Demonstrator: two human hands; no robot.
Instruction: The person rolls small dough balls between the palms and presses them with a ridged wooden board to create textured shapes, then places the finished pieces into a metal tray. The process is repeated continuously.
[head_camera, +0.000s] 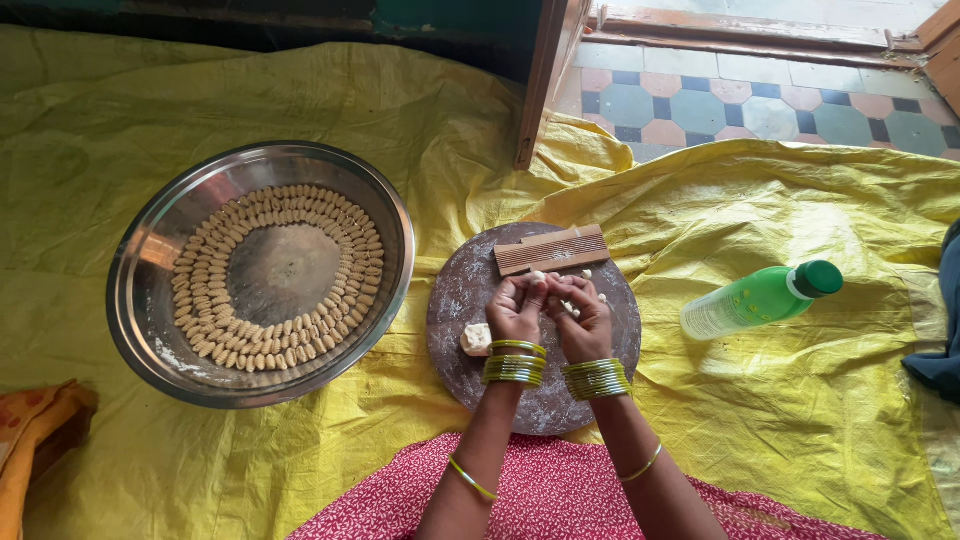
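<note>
Round steel tray (150, 250) ringed with ridged dough pieces (345, 290); round floured stone board (455, 300) bearing dough lump (476, 339); left hand (516, 310) and right hand (583, 322), grips pinched together on small dough bit (538, 277); ridged wooden comb (552, 250) beyond; green plastic bottle (760, 298) lying on yellow sheet (800, 420).

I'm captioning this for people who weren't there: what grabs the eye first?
The steel bowl at left, ringed with small ridged dough shells. At centre, the left hand and right hand work dough over a round board, bright green bangles on both wrists.
</note>
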